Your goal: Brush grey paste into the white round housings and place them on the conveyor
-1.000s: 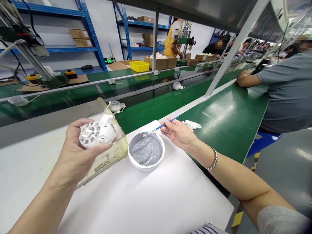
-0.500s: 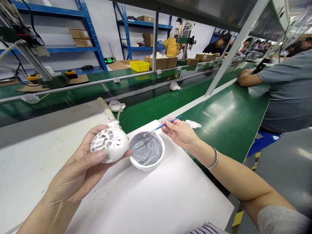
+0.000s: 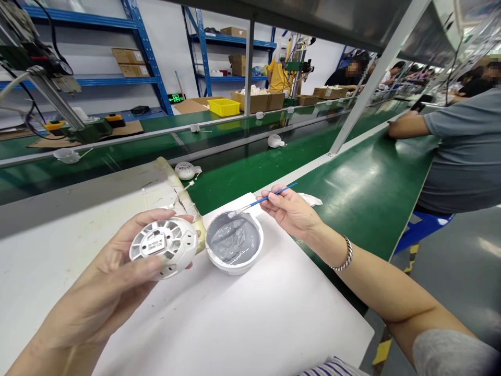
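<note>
A round white slotted housing is gripped in my left hand, thumb on its face and fingers behind it. My right hand pinches a thin blue-handled brush. The brush's tip is at the inner rim of a white bowl, which holds smooth grey paste. This bowl stands on a white board, just right of the housing. A thin cable with a small connector rises behind my left hand.
On the green conveyor lie two white housings. White cups sit along the farther strip. A crumpled white tissue is beyond my right hand. A person in grey sits at the right; metal posts cross the view.
My left hand has moved left and slightly down, away from the bowl, with the housing turned to show its label. Cups on the farther strip moved right; the farther housing moved left.
</note>
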`<action>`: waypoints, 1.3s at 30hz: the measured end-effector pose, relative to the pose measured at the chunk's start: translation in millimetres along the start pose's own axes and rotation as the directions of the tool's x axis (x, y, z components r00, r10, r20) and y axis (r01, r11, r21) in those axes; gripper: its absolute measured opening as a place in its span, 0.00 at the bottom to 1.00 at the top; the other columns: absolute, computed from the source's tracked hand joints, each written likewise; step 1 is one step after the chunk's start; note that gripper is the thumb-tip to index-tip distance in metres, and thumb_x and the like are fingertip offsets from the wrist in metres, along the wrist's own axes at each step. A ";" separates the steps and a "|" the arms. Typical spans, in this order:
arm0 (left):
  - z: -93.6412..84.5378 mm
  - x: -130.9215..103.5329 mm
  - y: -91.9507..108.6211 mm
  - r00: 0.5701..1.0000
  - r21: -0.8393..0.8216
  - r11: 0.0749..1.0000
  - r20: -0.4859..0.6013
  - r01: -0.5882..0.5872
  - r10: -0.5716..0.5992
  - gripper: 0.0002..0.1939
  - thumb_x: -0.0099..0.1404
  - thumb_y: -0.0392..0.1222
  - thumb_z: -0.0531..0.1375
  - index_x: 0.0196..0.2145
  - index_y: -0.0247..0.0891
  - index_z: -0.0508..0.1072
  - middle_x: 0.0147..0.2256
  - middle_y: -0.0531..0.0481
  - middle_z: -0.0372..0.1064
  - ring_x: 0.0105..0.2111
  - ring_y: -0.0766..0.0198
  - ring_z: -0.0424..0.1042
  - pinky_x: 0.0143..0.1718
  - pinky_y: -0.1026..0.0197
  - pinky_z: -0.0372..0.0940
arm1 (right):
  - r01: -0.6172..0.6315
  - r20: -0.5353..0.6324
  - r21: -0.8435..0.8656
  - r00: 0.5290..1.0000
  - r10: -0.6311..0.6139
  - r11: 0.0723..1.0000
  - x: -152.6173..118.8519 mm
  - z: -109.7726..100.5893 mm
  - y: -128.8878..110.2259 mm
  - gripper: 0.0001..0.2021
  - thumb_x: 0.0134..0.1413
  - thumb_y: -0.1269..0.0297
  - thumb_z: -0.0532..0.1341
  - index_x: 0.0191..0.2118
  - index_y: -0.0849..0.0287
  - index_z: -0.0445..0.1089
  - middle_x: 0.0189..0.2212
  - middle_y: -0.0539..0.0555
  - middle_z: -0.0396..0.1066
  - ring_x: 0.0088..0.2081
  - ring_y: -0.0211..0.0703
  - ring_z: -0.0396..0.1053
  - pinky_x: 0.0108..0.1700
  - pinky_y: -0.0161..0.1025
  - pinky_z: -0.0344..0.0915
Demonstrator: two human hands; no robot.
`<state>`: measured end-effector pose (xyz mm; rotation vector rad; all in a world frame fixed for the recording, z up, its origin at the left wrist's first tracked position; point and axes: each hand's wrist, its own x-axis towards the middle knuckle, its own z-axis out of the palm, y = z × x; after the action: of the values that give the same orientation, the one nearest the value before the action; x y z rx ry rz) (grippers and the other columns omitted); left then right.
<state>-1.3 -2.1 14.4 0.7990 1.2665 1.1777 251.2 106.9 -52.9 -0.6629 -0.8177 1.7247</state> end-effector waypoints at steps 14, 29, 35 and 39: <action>-2.9 22.6 -30.3 0.995 -0.014 0.997 -0.055 -0.078 0.078 0.22 0.58 0.61 0.60 0.41 0.44 0.75 0.42 0.45 0.72 0.41 0.54 0.70 0.38 0.59 0.72 | 0.136 0.139 -0.009 0.981 -0.133 0.991 -10.5 51.9 -17.9 0.13 0.42 0.65 0.72 0.29 0.55 0.66 0.30 0.43 0.76 0.36 0.32 0.76 0.47 0.32 0.71; 14.0 -4.1 -16.3 0.997 0.007 0.997 -0.026 -0.074 0.075 0.19 0.56 0.46 0.66 0.46 0.49 0.71 0.43 0.51 0.72 0.36 0.63 0.71 0.37 0.66 0.68 | 0.379 0.284 -0.246 0.908 -0.307 0.892 -28.3 69.7 1.7 0.09 0.50 0.67 0.68 0.31 0.55 0.65 0.31 0.47 0.78 0.37 0.39 0.77 0.45 0.41 0.74; 7.3 4.6 -23.0 0.996 0.019 0.995 -0.004 -0.093 0.093 0.20 0.49 0.47 0.70 0.41 0.49 0.73 0.43 0.53 0.72 0.37 0.63 0.72 0.33 0.69 0.67 | 0.428 0.347 -0.267 0.879 -0.328 0.864 -34.1 66.5 -2.8 0.07 0.53 0.71 0.66 0.31 0.55 0.67 0.32 0.48 0.77 0.38 0.40 0.77 0.44 0.41 0.75; 4.3 8.6 -23.6 0.995 -0.003 0.995 -0.015 -0.099 0.099 0.19 0.49 0.46 0.70 0.40 0.48 0.74 0.44 0.52 0.72 0.36 0.63 0.72 0.33 0.68 0.67 | 0.504 0.354 -0.299 0.847 -0.396 0.811 -36.1 61.9 -12.1 0.07 0.53 0.71 0.65 0.32 0.54 0.67 0.32 0.48 0.78 0.38 0.41 0.77 0.46 0.43 0.75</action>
<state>7.0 0.7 -9.5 0.8601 1.2487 1.2668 220.9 62.3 -4.2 -0.4275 -1.4145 1.2330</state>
